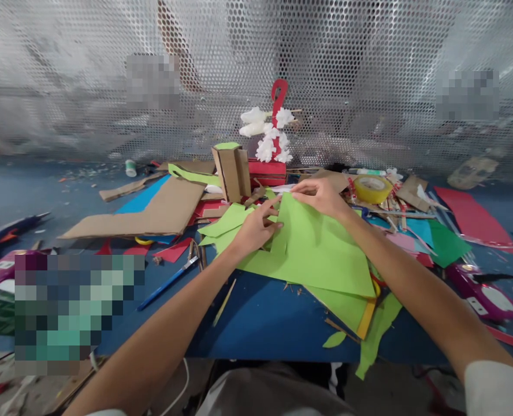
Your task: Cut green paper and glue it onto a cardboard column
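A large light-green paper sheet (pixel 317 248) lies on the blue table (pixel 260 318), over other green scraps. My left hand (pixel 256 228) pinches the sheet's left cut edge, fingers closed on it. Farther back, my right hand (pixel 321 196) holds the top edge of the same sheet with closed fingers. Both forearms reach in from the bottom of the head view.
A cardboard box model (pixel 231 170) and a red stand with white flowers (pixel 274 136) stand behind the sheet. A roll of yellow tape (pixel 372 188) is at right, cardboard sheets (pixel 161 211) at left, a blue-handled tool (pixel 167 283) near the left forearm. A perforated metal screen (pixel 369 69) closes the back.
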A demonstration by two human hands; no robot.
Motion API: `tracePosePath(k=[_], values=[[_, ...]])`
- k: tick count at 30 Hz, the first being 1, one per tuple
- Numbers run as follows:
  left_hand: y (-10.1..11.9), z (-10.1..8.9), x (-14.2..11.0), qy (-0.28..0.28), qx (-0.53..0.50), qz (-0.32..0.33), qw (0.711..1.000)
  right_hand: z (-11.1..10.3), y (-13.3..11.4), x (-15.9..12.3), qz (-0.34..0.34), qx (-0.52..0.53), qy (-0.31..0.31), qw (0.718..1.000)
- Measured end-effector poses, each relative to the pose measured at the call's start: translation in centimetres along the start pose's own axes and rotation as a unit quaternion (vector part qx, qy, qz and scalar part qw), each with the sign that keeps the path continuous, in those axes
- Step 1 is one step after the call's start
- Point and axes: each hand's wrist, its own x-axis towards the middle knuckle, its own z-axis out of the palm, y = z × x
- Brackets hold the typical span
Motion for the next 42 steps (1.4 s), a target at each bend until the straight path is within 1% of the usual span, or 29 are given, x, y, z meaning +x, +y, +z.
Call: tracePosePath(k=[3,10,28,38,42], values=[[0.2,0.0,0.0,0.004,0.005,0.002,1.0,0.1,-0.3,0.0,-0.01,-0.007,0.009,1.0],[-0.3,-0.1,0.1,0.004,0.013,0.019,1.0,0.1,-1.0,0.0,-0.002,0.004,0.013,1.0],[-0.1,-0.1,0.0,0.005,0.006,0.025,1.0,0.1,-0.7,0.0,-0.006,0.023,0.0,1.0],[0.3,0.0,-0.2,0.001,0.013,0.031,0.999,0.4,-1.2,-0.2,-0.011,0.007,0.019,1.0],[0.2,-0.1,-0.2,-0.013,0.032,0.029,0.999,0.1,-1.0,0.0,-0.015,0.002,0.043,0.999]])
